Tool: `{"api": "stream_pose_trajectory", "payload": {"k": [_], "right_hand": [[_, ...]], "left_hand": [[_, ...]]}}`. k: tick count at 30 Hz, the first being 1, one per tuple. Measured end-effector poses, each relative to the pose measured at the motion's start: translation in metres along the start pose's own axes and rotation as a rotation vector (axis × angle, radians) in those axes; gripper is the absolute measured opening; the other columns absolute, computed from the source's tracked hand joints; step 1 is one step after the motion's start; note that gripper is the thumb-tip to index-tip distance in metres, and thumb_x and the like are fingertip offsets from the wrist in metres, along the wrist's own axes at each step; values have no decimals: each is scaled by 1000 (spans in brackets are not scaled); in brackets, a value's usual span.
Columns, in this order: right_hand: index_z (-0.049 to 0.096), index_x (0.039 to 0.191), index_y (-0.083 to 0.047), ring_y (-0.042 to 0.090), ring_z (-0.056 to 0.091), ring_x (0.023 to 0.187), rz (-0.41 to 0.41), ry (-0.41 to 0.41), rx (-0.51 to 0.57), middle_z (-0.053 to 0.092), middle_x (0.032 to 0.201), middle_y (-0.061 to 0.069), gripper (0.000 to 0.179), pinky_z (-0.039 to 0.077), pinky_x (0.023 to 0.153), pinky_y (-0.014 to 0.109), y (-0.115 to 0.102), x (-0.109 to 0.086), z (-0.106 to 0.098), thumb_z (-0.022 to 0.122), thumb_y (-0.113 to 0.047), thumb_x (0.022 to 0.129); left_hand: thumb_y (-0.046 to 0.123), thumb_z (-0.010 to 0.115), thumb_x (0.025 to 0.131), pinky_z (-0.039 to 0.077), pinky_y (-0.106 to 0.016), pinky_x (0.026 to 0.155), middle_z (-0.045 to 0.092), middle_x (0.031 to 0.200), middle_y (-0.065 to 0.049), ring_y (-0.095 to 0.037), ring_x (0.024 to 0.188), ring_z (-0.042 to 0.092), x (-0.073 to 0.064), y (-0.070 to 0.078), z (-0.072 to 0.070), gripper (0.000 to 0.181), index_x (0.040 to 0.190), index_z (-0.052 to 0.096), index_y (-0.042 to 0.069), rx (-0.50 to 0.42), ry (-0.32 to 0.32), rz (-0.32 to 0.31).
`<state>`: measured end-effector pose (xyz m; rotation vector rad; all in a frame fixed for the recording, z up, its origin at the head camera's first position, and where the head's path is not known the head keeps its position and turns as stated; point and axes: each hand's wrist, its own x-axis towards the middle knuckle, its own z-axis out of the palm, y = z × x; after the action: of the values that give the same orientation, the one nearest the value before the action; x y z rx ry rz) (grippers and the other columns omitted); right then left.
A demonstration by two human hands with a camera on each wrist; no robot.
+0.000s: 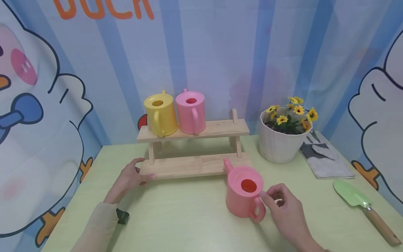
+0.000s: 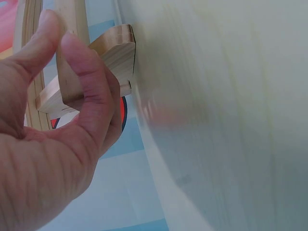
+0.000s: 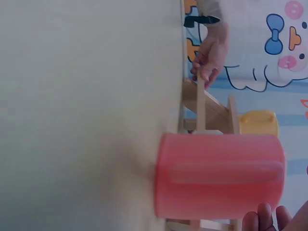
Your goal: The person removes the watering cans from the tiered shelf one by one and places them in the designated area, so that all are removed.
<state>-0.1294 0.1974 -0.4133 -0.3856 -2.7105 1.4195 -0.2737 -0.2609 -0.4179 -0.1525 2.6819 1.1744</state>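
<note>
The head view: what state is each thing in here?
Yellow watering can: upright, top hole uncovered.
Rear pink watering can: upright, top hole uncovered.
Front pink watering can: upright, top hole uncovered.
Wooden shelf: standing, upper board loaded.
Left hand: gripping the lower board's end.
Right hand: fingers bent beside the front can's handle, contact unclear.
White pot: upright, planted.
Yellow flowers: in bloom.
Green trowel: lying down.
</note>
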Motion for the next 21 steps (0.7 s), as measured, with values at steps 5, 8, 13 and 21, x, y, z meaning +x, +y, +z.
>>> {"api": "stream_pose_trajectory", "payload": {"k": [5, 8, 13, 21], "right_hand": [[62, 124, -10, 21, 62, 115, -31, 37, -14, 73, 121, 9, 37, 45, 89, 21, -14, 11, -14, 65, -44, 109], [62, 126, -10, 21, 62, 116, -71, 50, -21, 73, 122, 11, 39, 45, 90, 20, -23, 18, -22, 64, -45, 110], [65, 123, -8, 20, 65, 107, -192, -14, -51, 74, 117, 10, 38, 50, 84, 24, -41, 33, -37, 67, -43, 108], [68, 123, -8, 25, 68, 103, -364, -148, -35, 74, 117, 14, 33, 54, 86, 35, -91, 54, -47, 67, -37, 109]], "left_hand": [[35, 87, 96, 53, -44, 93, 63, 123, -22, -18, 86, 75, 0, -2, 0, 101, 170, 26, 3, -2, 0, -4], [36, 87, 95, 53, -43, 93, 63, 124, -22, -17, 86, 75, 1, -3, 1, 102, 170, 26, 3, -5, 1, -8], [35, 87, 96, 54, -43, 92, 63, 125, -23, -18, 86, 75, 0, -3, 1, 101, 170, 26, 3, -12, -1, -1], [36, 88, 95, 54, -41, 91, 63, 127, -24, -18, 87, 76, 2, -5, 0, 103, 170, 26, 3, -27, -2, 7]]}}
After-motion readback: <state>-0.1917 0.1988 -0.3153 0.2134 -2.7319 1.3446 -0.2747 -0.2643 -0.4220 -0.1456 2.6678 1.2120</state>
